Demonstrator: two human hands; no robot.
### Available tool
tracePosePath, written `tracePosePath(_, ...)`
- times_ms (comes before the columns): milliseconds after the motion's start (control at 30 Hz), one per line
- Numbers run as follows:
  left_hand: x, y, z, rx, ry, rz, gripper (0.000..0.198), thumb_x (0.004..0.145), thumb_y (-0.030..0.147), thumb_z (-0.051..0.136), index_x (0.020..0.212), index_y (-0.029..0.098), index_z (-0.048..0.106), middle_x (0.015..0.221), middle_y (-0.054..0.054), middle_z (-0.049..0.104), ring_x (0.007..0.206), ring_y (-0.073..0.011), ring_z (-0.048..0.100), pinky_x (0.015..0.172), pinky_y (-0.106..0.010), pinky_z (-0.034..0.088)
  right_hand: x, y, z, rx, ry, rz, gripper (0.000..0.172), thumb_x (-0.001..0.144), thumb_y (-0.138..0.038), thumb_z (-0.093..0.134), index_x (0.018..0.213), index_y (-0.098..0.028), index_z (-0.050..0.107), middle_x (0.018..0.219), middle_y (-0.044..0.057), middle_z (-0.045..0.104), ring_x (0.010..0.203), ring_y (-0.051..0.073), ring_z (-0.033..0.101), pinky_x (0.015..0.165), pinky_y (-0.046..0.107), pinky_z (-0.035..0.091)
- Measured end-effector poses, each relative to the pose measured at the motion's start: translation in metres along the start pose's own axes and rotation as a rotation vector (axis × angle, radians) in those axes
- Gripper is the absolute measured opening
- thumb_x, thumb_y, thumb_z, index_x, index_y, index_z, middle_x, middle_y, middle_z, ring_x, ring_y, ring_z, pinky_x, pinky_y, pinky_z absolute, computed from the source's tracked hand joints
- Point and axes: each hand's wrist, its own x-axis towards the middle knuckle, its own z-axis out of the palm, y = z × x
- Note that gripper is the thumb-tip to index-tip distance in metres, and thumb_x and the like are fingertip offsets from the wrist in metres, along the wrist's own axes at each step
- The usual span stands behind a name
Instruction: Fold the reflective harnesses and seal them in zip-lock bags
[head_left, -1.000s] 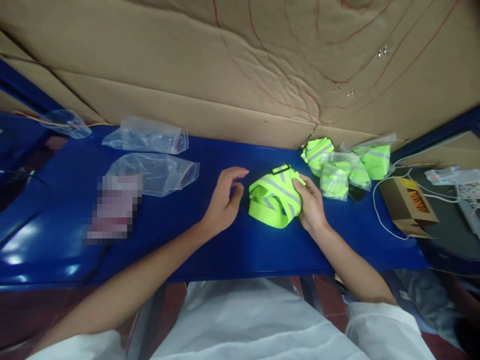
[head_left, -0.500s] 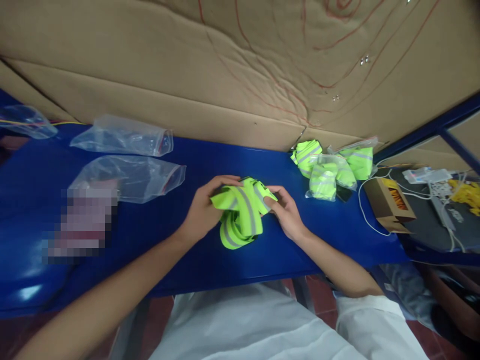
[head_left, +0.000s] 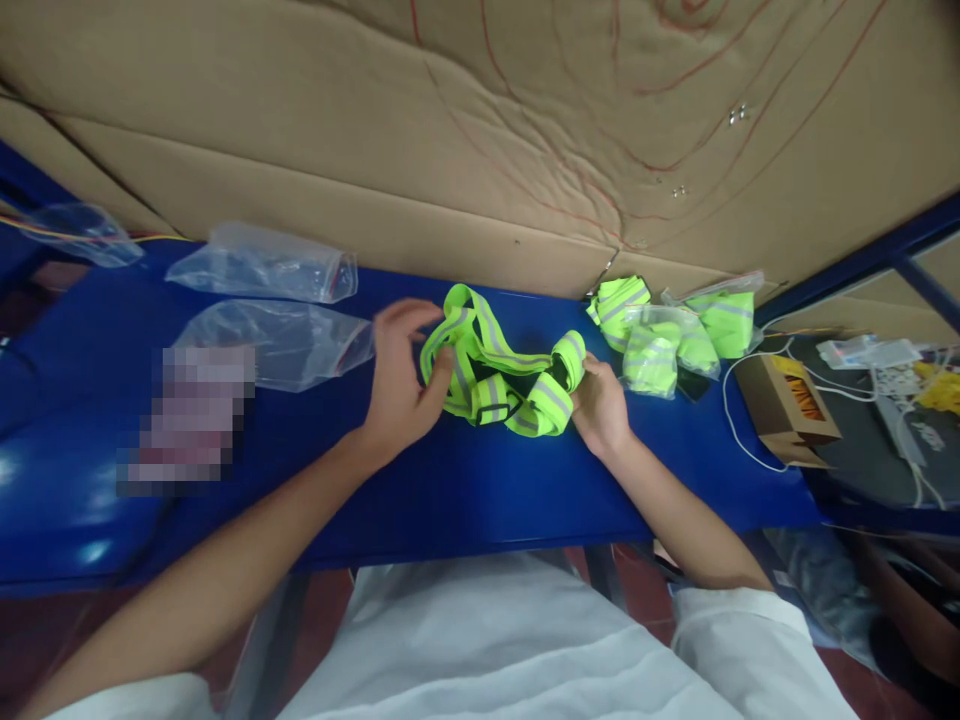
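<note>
A neon yellow-green reflective strap (head_left: 492, 340) with a grey stripe lies in loose loops on the blue table, a dark buckle showing at its near side. At its left end is my left hand (head_left: 401, 375), thumb and fingers spread around the loops, the thumb over the strap. My right hand (head_left: 600, 405) rests beside the curled right end, close to or touching it. Its fingers look loosely stretched, partly hidden by the strap, with no clear grip.
Clear plastic bags (head_left: 266, 262) lie at the back left, near a blurred-out patch. More yellow-green straps (head_left: 651, 360), some bagged, are piled at the back right, near a cardboard box (head_left: 784, 410) and white cables. A cardboard wall (head_left: 300, 130) stands behind the table (head_left: 480, 510).
The bunched strap that both hands held has come down and spread into loose loops on the table. My hands have moved further apart, and the left has opened. The view has shifted slightly.
</note>
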Motion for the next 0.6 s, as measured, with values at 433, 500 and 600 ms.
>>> tracePosePath(433, -0.022, 0.018, 0.011, 0.235, -0.337, 0.128, 0.039, 0.103, 0.021, 0.048, 0.134, 0.024, 0.071, 0.13, -0.011, 0.073, 0.118, -0.0258, 0.07, 0.102, -0.041, 0.057, -0.029, 0.015, 0.0, -0.599, -0.054, -0.63, 0.039, 0.103, -0.054, 0.043, 0.133, -0.032, 0.053, 0.148, 0.01, 0.046, 0.147, 0.031, 0.044, 0.121, 0.053, 0.04)
tracePosePath(500, -0.022, 0.018, 0.006, 0.33, -0.332, 0.208, 0.047, 0.103, 0.016, 0.044, 0.142, 0.028, 0.067, 0.14, -0.011, 0.069, 0.123, -0.027, 0.068, 0.103, -0.044, 0.056, -0.03, 0.01, 0.001, -0.725, -0.018, -0.728, 0.048, 0.102, -0.06, 0.045, 0.141, -0.031, 0.052, 0.153, 0.012, 0.042, 0.154, 0.034, 0.036, 0.126, 0.059, 0.031)
tracePosePath(600, -0.021, 0.021, 0.003, 0.357, -0.348, 0.247, 0.05, 0.105, 0.017, 0.041, 0.145, 0.034, 0.065, 0.154, -0.009, 0.061, 0.129, -0.0267, 0.066, 0.106, -0.045, 0.055, -0.03, 0.005, 0.006, -0.874, -0.045, -0.745, 0.058, 0.096, -0.062, 0.061, 0.144, -0.03, 0.053, 0.157, 0.015, 0.04, 0.154, 0.037, 0.036, 0.126, 0.06, 0.032)
